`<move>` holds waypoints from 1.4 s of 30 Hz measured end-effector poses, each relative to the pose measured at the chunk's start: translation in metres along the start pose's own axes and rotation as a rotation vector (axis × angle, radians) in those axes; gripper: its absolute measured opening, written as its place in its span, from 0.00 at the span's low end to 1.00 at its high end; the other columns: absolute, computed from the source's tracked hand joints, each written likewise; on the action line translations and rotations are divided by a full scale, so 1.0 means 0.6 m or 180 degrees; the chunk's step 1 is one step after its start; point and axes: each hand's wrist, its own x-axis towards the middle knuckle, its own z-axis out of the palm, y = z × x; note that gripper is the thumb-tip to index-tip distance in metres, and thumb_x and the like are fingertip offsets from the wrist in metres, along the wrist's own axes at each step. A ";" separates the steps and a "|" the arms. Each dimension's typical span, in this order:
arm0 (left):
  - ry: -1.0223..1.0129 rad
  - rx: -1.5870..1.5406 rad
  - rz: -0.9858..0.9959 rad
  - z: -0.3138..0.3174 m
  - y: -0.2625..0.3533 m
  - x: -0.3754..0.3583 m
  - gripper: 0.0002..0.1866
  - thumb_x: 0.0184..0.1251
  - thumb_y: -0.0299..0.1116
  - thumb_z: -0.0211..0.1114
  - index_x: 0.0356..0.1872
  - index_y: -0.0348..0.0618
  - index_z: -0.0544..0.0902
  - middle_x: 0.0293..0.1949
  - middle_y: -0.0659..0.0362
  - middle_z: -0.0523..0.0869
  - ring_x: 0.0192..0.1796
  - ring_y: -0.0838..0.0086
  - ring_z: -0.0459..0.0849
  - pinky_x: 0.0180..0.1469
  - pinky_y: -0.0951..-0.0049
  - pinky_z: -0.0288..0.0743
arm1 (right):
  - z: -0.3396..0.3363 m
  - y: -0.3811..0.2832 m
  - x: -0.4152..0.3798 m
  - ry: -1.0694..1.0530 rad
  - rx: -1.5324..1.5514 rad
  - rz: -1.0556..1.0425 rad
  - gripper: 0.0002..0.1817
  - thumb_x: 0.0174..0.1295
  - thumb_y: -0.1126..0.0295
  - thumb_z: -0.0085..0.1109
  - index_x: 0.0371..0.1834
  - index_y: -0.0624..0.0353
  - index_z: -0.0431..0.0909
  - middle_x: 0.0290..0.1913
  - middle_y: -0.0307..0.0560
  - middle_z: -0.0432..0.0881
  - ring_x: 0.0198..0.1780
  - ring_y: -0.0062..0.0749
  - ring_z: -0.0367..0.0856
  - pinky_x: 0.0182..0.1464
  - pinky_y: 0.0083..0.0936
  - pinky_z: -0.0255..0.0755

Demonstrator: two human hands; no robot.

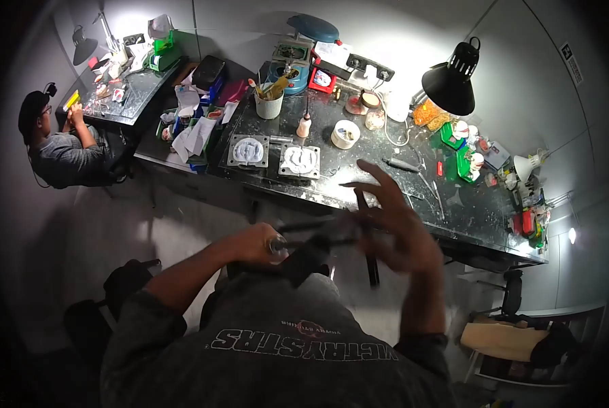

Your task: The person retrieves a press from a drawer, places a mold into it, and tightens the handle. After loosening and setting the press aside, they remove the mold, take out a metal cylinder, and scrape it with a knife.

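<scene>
"Gripping what?"
"The left hand's (253, 245) fingers close around one end of a dark, two-barred tool (310, 225), just below centre; the right hand's (403, 234) spread beside the other, contact unclear."
"Its look?"
"Blurred, shiny at the gripped end."

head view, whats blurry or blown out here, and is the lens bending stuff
In the head view, the right hand and the dark object between the hands are smeared, apparently by motion, the left hand less so; glare whitens the wall and the front of the bench; the shirt sits in shadow; wide-lens distortion bows the room, with dark corners.
</scene>
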 end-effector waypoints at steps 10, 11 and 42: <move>-0.0894 -0.0255 0.0693 0.018 0.051 0.001 0.10 0.49 0.30 0.70 0.29 0.34 0.82 0.26 0.48 0.85 0.27 0.62 0.82 0.35 0.60 0.74 | -0.010 -0.027 0.014 0.0231 -0.0572 -0.1527 0.28 0.58 0.37 0.58 0.28 0.54 0.78 0.29 0.43 0.81 0.36 0.42 0.85 0.49 0.42 0.83; -0.0794 -0.0843 0.0624 0.023 0.030 0.000 0.12 0.46 0.32 0.72 0.29 0.34 0.83 0.27 0.46 0.86 0.27 0.57 0.83 0.35 0.61 0.75 | 0.012 0.008 0.004 0.0607 -0.0705 -0.1388 0.27 0.63 0.39 0.54 0.28 0.54 0.77 0.27 0.44 0.78 0.33 0.41 0.83 0.43 0.40 0.82; 0.0210 0.0607 0.1410 0.054 0.095 -0.023 0.16 0.69 0.42 0.65 0.41 0.36 0.83 0.33 0.55 0.86 0.36 0.71 0.83 0.41 0.67 0.77 | 0.032 0.000 0.013 0.1235 -0.0600 -0.0743 0.20 0.68 0.51 0.53 0.25 0.54 0.76 0.26 0.43 0.77 0.32 0.41 0.80 0.42 0.43 0.73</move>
